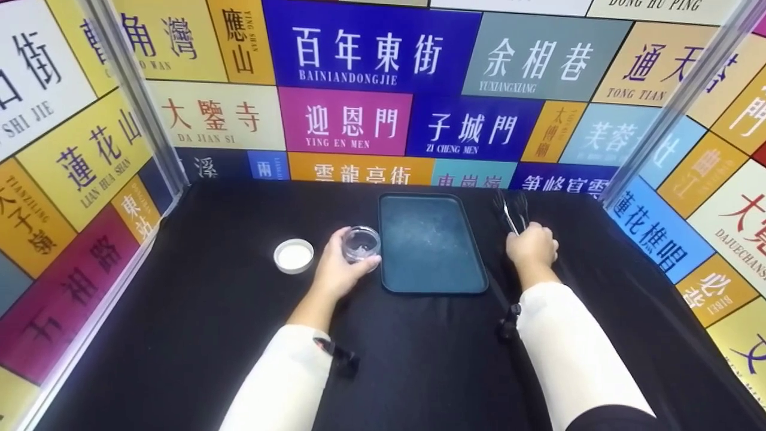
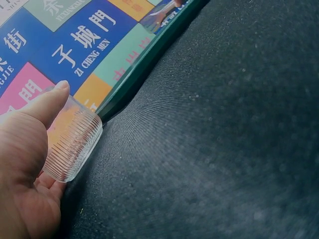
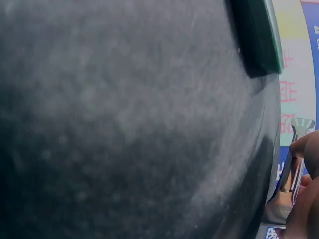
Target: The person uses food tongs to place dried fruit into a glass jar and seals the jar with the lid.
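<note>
In the head view, my left hand [image 1: 339,263] grips a clear jar [image 1: 361,243] near the left edge of a dark blue-green tray [image 1: 434,245]. The left wrist view shows the jar's ribbed wall [image 2: 75,142], with the thumb along one side and fingers beneath. To the tray's right, my right hand [image 1: 532,248] holds metal tongs [image 1: 513,216], their two arms spread apart and pointing to the back. A scalloped end of the tongs [image 3: 301,124] shows in the right wrist view, partly hidden by fingers. Left of the jar lies a round white lid [image 1: 294,256].
Black cloth [image 1: 179,311] covers the table. Behind it and at both sides stand panels [image 1: 371,48] printed with colourful place-name signs, with pale posts [image 1: 140,102] at the corners. The tray has a low raised rim.
</note>
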